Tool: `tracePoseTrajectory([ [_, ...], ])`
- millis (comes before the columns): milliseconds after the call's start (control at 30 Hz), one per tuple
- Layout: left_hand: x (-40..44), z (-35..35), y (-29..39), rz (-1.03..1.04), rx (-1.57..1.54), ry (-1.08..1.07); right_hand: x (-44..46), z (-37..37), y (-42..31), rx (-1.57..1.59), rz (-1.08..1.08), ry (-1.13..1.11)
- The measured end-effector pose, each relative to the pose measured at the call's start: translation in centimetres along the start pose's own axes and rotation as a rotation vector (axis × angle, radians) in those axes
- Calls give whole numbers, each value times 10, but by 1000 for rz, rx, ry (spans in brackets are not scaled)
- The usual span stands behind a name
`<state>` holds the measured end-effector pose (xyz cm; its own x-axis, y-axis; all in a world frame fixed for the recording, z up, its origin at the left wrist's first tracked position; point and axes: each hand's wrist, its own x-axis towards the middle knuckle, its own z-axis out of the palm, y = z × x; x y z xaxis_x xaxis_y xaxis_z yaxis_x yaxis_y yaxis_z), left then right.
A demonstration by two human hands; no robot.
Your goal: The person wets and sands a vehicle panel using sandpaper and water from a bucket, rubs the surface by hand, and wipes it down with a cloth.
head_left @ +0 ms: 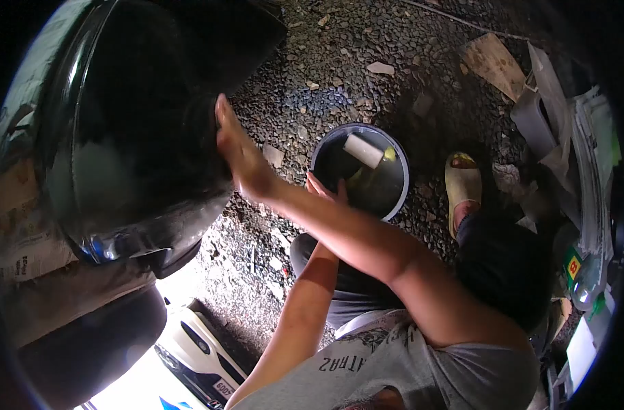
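My right hand (243, 157) lies against the side of a glossy black vehicle panel (134, 143), seen nearly edge-on with its fingers stretched along the surface. Whether anything is under the palm is hidden. Beneath my right forearm, my left hand (331, 193) rests at the near left rim of a round dark bucket (405, 164), fingers and thumb apart. Inside the bucket are a whitish cylindrical block (364, 151) and a small yellow-green piece (390, 154); the lower part of its interior is dark.
Gravel (366, 41) covers the ground, with a flat board (495, 67) at upper right. My foot in a pale slipper (463, 186) stands right of the bucket. Sheets and plastic items (592, 171) line the right edge. A white vehicle (196, 348) is at lower left.
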<state>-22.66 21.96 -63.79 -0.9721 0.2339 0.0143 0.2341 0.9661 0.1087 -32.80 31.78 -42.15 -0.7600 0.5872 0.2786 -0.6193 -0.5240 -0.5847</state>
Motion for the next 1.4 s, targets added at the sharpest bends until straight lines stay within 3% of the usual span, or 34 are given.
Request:
tracePoseTrajectory([
  [33,-3,3,-1,176,-49,167,4,3,-12,-120,-69,-29],
  [133,-1,5,3,4,-56,56,-1,19,-63,-487,-355,-132],
  [167,1,2,1,31,-239,24,-19,23,-77,-466,-397,-178],
  [300,1,-5,3,0,-110,-15,-35,-2,-20,-428,-385,-146],
  [333,1,-6,5,-13,-54,-27,-17,0,-29,-360,-367,-118],
  [433,-7,-8,5,84,-69,74,30,17,-83,-646,-418,-273],
  [533,-5,-4,2,7,-151,51,7,42,-115,-675,-552,-318],
  [633,-1,28,-14,48,-138,156,-9,8,-73,-788,-631,-403],
  [667,0,29,-12,57,-138,181,9,3,-61,-647,-591,-322],
  [767,-4,16,-3,66,-140,197,57,15,-97,-609,-249,-335],
  [800,-4,12,-1,81,-134,208,53,29,-100,-721,-402,-325],
  [867,-4,7,1,53,-125,188,17,38,-112,-710,-513,-375],
  [900,0,9,1,-75,-126,50,4,39,-115,-703,-567,-399],
  [933,0,10,-2,-30,-128,74,-5,30,-101,-740,-618,-420],
  [1067,-1,11,-10,90,-252,101,32,8,-81,-617,-435,-311],
  [1133,-8,-8,6,115,-249,130,36,37,-106,-681,-530,-296],
  [1167,-2,-1,0,-23,-207,11,34,53,-111,-714,-582,-286],
  [1233,2,9,-1,-12,-147,32,0,66,-108,-787,-672,-291],
  [1300,2,8,-6,23,-242,30,-41,51,-76,-955,-702,-312],
  [1367,4,8,-8,5,-245,25,-62,23,-10,-1082,-863,-209],
  [1400,4,8,-7,9,-251,37,-61,27,-15,-1006,-818,-198],
])
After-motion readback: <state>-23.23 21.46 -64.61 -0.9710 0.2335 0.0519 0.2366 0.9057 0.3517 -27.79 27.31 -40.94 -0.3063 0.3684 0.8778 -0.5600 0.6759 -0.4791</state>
